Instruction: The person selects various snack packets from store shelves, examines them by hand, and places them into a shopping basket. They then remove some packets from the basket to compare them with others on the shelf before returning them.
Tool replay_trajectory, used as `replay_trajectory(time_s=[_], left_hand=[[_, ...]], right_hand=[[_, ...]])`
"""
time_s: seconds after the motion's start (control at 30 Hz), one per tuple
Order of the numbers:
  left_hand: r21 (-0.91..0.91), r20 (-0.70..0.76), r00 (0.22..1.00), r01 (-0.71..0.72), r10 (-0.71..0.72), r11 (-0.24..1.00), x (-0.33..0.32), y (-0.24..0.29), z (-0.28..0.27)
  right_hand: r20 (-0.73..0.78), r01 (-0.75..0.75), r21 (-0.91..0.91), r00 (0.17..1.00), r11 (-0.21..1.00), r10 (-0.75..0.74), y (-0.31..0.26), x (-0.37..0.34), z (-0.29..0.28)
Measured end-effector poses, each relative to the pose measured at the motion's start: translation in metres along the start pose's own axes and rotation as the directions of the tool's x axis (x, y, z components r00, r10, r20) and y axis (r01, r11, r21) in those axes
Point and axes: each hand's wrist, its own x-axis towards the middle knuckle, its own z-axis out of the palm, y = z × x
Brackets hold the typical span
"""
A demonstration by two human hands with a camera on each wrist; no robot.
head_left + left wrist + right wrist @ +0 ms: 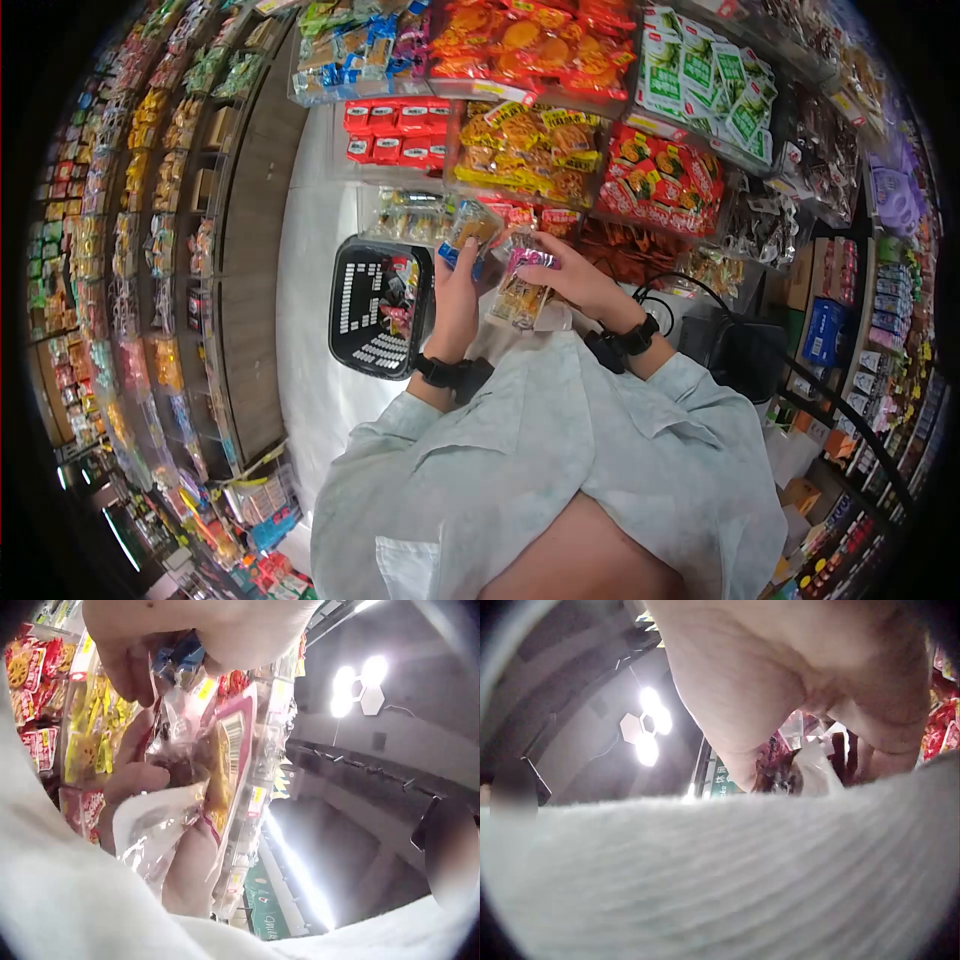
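In the head view my left hand (456, 305) pinches a small clear snack packet (472, 228) with blue ends and a brown filling. Beside it, my right hand (585, 280) holds a clear snack packet (520, 300) with pink print and yellowish contents. The two packets are close together in front of the chest. From the left wrist, the left hand (202, 630) shows at the top over a blue packet end (180, 660), with a pink-edged packet (238, 739) below it. The right wrist view has the right hand (787, 675) covering most of its packet.
A black shopping basket (345, 352) with a few packets inside stands on the pale floor (310, 250) at left. Ahead are clear bins of snacks, including yellow packets (525, 150) and red packets (660, 185). Tall stocked shelves line the left; a black cable (735, 315) arcs at right.
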Motion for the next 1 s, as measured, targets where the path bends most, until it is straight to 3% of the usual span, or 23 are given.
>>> replay_trajectory(time_s=[0.1,0.3,0.37,0.47,0.63,0.73,0.83,0.87,0.97,1.0], left_hand=[[0.032,0.038,0.998,0.048,-0.049,0.998,0.032,0.03,-0.017],[0.042,0.138,0.978,0.153,-0.158,0.987,0.095,0.081,-0.056],[0.045,0.158,0.971,0.173,-0.178,0.984,0.113,0.099,-0.066],[0.144,0.202,0.969,0.112,-0.141,0.983,0.151,0.133,-0.084],[0.224,0.337,0.934,-0.198,0.114,0.954,0.21,0.24,-0.043],[0.228,0.48,0.825,-0.446,0.298,0.866,0.26,0.294,-0.002],[0.3,0.589,0.684,-0.679,0.429,0.67,0.303,0.307,0.033],[0.44,0.57,0.621,-0.784,0.539,0.437,0.321,0.299,0.031],[0.541,0.563,0.538,-0.814,0.627,0.212,0.321,0.275,0.014],[0.486,0.557,0.614,-0.787,0.559,0.381,0.303,0.277,0.014]], right_hand=[[-0.041,-0.034,0.099,0.998,0.995,0.038,-0.017,0.033,0.021],[-0.315,-0.021,0.007,0.949,1.0,0.022,-0.029,0.087,0.06],[-0.378,-0.031,0.075,0.924,0.997,0.057,-0.026,0.103,0.069],[-0.426,0.007,0.123,0.903,0.992,0.047,-0.026,0.119,0.084],[-0.538,0.051,0.166,0.841,0.985,0.047,-0.026,0.125,0.1],[-0.586,0.091,0.199,0.809,0.976,0.044,-0.031,0.124,0.103],[-0.662,0.107,0.186,0.748,0.977,0.044,-0.02,0.122,0.104],[-0.676,0.123,0.17,0.736,0.978,0.025,-0.017,0.121,0.104],[-0.698,0.161,0.193,0.716,0.968,0.02,-0.013,0.12,0.096],[-0.689,0.184,0.232,0.724,0.955,0.028,-0.019,0.117,0.098]])
